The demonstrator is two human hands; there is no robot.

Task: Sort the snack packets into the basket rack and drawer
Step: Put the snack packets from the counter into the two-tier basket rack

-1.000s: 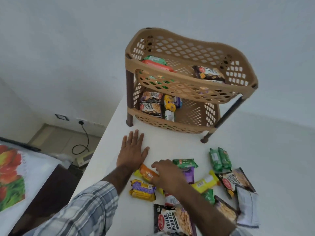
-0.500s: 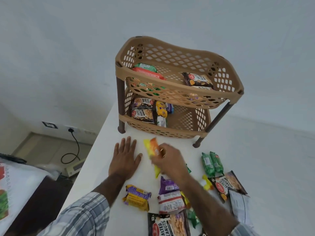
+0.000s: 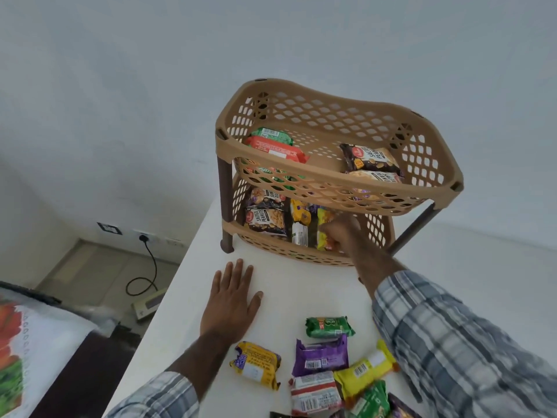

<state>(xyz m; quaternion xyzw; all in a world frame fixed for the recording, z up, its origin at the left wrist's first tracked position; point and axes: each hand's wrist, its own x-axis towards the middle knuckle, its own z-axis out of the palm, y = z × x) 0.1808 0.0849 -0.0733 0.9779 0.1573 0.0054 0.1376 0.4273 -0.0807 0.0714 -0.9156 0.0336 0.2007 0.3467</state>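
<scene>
A tan two-tier basket rack [image 3: 337, 179] stands at the back of the white table [image 3: 289, 285]. My right hand [image 3: 340, 233] reaches into the lower tier, closed on an orange-yellow snack packet [image 3: 325, 236]. Beside it lie salted peanut packets [image 3: 266, 220] and a yellow packet [image 3: 299, 214]. The upper tier holds a red packet [image 3: 275, 147] on a green one and peanut packets [image 3: 369, 158]. My left hand [image 3: 230, 306] lies flat on the table, fingers spread. Loose packets sit in front: green [image 3: 330, 326], purple [image 3: 321, 356], yellow-purple [image 3: 256, 363], yellow [image 3: 366, 369].
The table's left edge drops to the floor, where a black cable [image 3: 144, 276] runs from a wall socket to a small device. A bed with a floral cover [image 3: 18, 342] lies at the lower left. White walls stand close behind the rack.
My right hand lifted the orange-yellow packet from the pile and carried it forward into the rack's lower tier. The left hand stayed flat on the table; the view shifted nearer the rack.
</scene>
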